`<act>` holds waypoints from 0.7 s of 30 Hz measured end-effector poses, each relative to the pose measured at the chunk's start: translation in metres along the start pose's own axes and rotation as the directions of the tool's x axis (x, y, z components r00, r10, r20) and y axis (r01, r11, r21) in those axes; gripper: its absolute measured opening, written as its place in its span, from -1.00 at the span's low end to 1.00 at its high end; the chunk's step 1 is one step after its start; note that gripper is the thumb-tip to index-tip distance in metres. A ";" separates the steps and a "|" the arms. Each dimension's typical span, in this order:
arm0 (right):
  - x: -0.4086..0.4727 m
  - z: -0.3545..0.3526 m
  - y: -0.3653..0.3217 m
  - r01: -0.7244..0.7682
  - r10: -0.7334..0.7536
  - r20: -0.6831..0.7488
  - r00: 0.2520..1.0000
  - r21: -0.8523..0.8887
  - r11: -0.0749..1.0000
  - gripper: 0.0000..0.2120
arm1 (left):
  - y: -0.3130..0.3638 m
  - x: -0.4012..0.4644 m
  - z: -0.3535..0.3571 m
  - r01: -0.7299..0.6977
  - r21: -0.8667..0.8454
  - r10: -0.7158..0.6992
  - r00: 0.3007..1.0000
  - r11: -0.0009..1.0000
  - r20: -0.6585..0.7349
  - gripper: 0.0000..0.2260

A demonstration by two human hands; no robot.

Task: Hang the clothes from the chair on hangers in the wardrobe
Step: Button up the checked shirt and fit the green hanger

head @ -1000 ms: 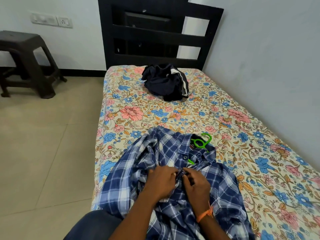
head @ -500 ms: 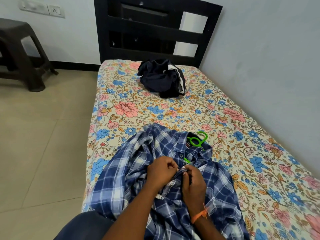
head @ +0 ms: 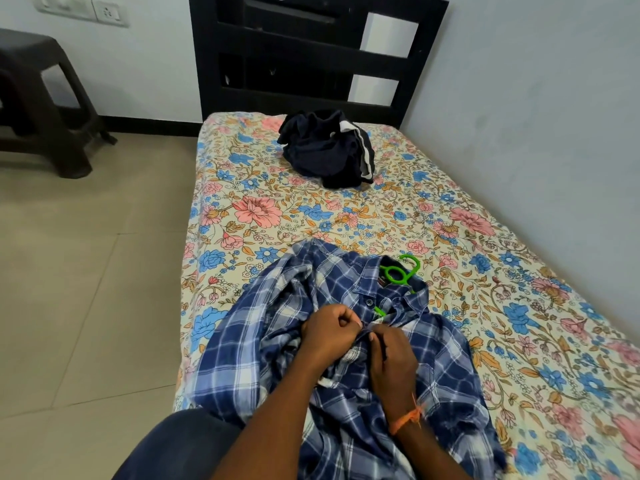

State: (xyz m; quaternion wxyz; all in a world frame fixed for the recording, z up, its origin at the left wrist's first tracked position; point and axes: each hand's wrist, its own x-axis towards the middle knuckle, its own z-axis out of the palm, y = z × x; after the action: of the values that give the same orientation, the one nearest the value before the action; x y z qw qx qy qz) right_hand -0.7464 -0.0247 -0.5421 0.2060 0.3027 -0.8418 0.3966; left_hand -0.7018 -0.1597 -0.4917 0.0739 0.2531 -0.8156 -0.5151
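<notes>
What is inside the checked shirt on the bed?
A green hanger: its hook sticks out at the checked shirt's collar and a short piece shows below the top button. The hanger's arms are covered by cloth.

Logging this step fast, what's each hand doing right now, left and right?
Left hand: closed, pinching the front edge of the blue plaid shirt.
Right hand: closed, pinching the shirt's other front edge, just below the collar.

Floral-sheeted bed (head: 467,216), black headboard (head: 311,53), dark plastic stool (head: 52,109), wall socket (head: 107,12).
</notes>
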 end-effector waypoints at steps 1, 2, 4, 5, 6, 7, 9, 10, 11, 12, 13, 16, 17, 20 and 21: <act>0.000 -0.001 0.000 0.007 -0.007 0.005 1.000 -0.002 1.000 -0.74 | 0.001 -0.002 0.000 -0.006 0.014 0.006 1.000 1.000 -0.005 -0.90; 0.001 -0.001 -0.001 0.005 -0.005 0.014 1.000 -0.003 1.000 -0.76 | 0.001 -0.003 0.000 -0.004 0.020 0.004 1.000 1.000 -0.006 -0.89; 0.002 -0.002 -0.001 0.002 -0.002 0.031 1.000 0.001 1.000 -0.79 | 0.002 -0.005 0.000 0.016 0.009 -0.016 1.000 1.000 0.004 -0.88; 0.002 -0.002 0.000 -0.002 0.002 0.037 0.999 0.002 1.000 -0.80 | 0.002 -0.004 0.000 0.031 -0.002 -0.031 0.999 1.000 0.016 -0.87; 0.002 -0.001 0.000 -0.009 0.009 0.039 0.999 0.000 1.000 -0.80 | 0.002 -0.004 0.000 0.045 -0.017 -0.045 0.999 0.999 0.031 -0.87; 0.001 -0.001 0.000 -0.012 0.012 0.040 0.999 0.001 1.000 -0.80 | 0.002 -0.004 0.000 0.057 -0.030 -0.055 0.997 0.998 0.044 -0.87; 0.002 -0.002 -0.001 -0.020 0.020 0.040 0.999 0.005 1.000 -0.85 | 0.001 -0.003 -0.001 0.064 -0.034 -0.062 0.996 0.997 0.067 -0.87; 0.002 -0.002 -0.001 -0.019 0.019 0.045 0.999 0.003 1.000 -0.90 | 0.000 -0.003 -0.001 0.059 -0.027 -0.056 0.995 0.998 0.077 -0.87; 0.002 -0.002 0.000 -0.013 0.013 0.052 0.999 0.001 1.000 -0.93 | 0.000 -0.003 -0.001 0.048 -0.018 -0.046 0.995 0.999 0.085 -0.87; 0.002 -0.003 0.001 -0.012 0.011 0.061 0.998 0.003 1.000 -0.89 | -0.001 -0.003 0.000 0.039 -0.011 -0.038 0.995 0.999 0.093 -0.87; 0.002 -0.004 0.003 -0.005 0.004 0.069 0.998 0.011 1.000 -0.84 | -0.001 -0.002 -0.001 0.035 -0.007 -0.034 0.995 0.999 0.099 -0.87; 0.003 -0.006 0.003 0.026 -0.029 0.058 0.998 0.041 0.999 -0.81 | -0.003 -0.002 0.000 0.041 -0.016 -0.039 0.994 0.999 0.101 -0.86; 0.004 -0.005 0.002 0.033 -0.035 0.050 0.998 0.052 0.998 -0.77 | -0.003 -0.001 0.000 0.043 -0.022 -0.041 0.994 0.999 0.101 -0.86; 0.005 -0.005 -0.003 0.000 -0.002 0.040 0.999 0.052 0.999 -0.76 | -0.002 -0.001 0.000 0.048 -0.019 -0.046 0.993 0.999 0.104 -0.85; 0.005 -0.005 -0.003 -0.017 0.016 0.032 0.999 0.056 0.998 -0.76 | -0.002 -0.001 0.001 0.049 -0.009 -0.047 0.993 0.999 0.105 -0.85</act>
State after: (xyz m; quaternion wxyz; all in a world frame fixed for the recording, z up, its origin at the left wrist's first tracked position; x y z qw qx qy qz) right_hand -0.7473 -0.0244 -0.5348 0.1807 0.3077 -0.8360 0.4168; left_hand -0.7002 -0.1592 -0.4939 0.0201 0.2447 -0.8089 -0.5342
